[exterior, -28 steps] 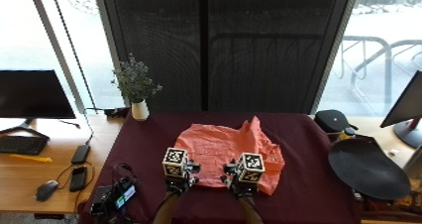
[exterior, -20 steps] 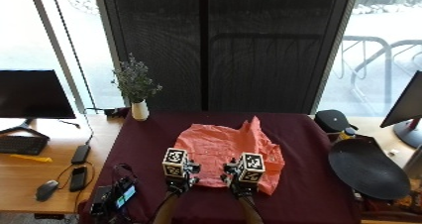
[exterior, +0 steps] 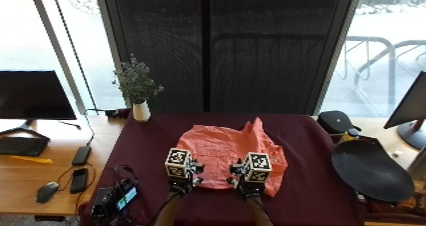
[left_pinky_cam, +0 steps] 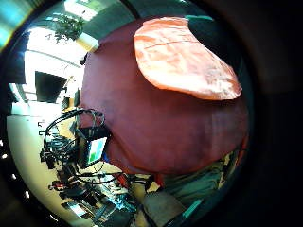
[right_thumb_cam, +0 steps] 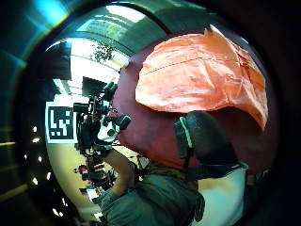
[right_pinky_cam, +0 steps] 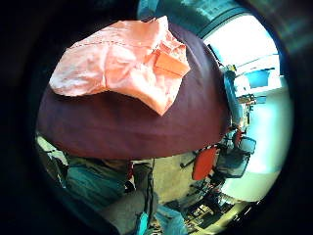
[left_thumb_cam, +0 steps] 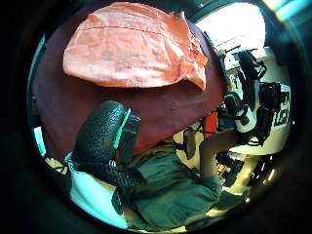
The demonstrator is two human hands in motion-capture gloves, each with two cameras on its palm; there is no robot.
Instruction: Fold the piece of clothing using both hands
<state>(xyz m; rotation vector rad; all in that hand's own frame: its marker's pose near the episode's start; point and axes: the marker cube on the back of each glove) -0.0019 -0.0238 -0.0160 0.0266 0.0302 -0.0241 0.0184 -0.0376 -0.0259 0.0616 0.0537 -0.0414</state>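
My left hand [exterior: 178,178] and right hand [exterior: 250,182] hover at the near edge of the salmon-orange garment [exterior: 229,153]; I cannot tell how my fingers are set on either. The garment lies rumpled near the middle of the maroon tablecloth [exterior: 306,186], apart from both palms, one part peaked up at its far side. It looks thin, soft and light, likely to sag and crease, so I would pinch its near corners. No label or readable writing shows on it. Farther off stands a white vase [exterior: 140,112].
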